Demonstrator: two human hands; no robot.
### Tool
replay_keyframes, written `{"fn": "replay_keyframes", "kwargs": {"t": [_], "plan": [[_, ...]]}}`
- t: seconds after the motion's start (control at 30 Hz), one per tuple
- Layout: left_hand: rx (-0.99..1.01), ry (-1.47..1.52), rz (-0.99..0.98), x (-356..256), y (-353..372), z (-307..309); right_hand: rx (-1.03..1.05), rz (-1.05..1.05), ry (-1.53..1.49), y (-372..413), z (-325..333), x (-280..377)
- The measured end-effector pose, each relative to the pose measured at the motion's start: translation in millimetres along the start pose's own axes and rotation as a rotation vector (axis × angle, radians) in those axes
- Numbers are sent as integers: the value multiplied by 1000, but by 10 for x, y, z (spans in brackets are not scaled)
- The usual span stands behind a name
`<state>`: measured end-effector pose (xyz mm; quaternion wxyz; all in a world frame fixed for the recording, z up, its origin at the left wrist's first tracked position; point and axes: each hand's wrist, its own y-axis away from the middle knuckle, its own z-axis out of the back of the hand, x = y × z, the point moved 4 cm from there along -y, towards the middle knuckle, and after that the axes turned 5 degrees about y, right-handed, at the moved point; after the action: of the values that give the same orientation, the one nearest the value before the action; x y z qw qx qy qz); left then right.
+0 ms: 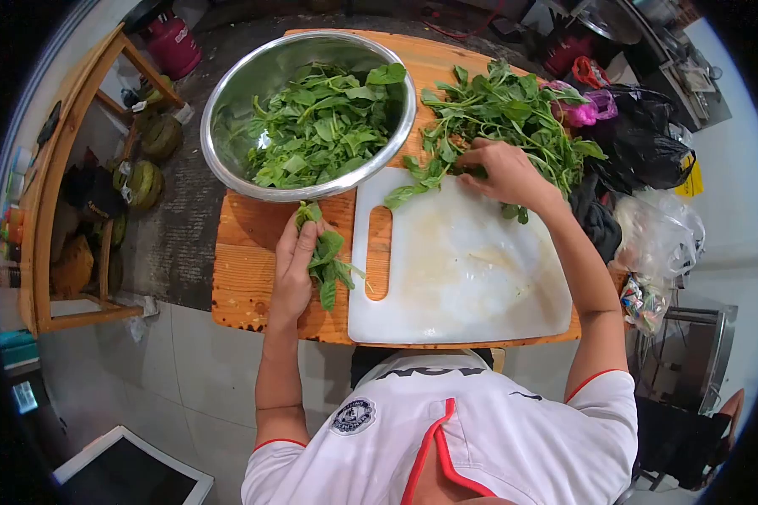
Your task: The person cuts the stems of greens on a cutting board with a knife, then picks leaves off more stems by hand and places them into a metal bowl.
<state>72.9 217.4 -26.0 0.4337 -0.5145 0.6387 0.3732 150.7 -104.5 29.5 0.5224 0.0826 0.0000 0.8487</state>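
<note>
My left hand (294, 263) is closed around a small bunch of leafy greens (328, 261), held just left of the cutting board's handle slot and below the bowl's rim. Leaves hang out past the thumb side. On the right, my right hand (504, 174) reaches over the top of the white cutting board (480, 278) into a heap of leafy greens (514, 109). Its fingers are bent and pinch in at the stems along the near edge of the heap. A large metal bowl (404, 126), partly filled with torn leaves (324, 126), stands at the back left.
All this rests on a wooden table (253, 252). Beside the heap lie a pink plastic bag (585, 108) and a black plastic bag (648, 147). Clear plastic bags (661, 231) sit at the right edge. A wooden shelf (46, 202) with melons or squashes stands left.
</note>
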Motion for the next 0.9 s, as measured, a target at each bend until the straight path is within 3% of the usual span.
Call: {"fn": "replay_keyframes", "kwargs": {"t": [0.13,0.33,0.53,0.9], "plan": [[-29,-3,-8,6,4,29,35,29,4,-8,0,41],[42,98,17,-62,37,-38,-27,-84,67,-4,-147,-93],[36,85,19,-92,57,-44,-41,53,-96,-18,-125,-91],[48,47,22,-74,48,-17,-77,184,-33,-79,-77,-72]]}}
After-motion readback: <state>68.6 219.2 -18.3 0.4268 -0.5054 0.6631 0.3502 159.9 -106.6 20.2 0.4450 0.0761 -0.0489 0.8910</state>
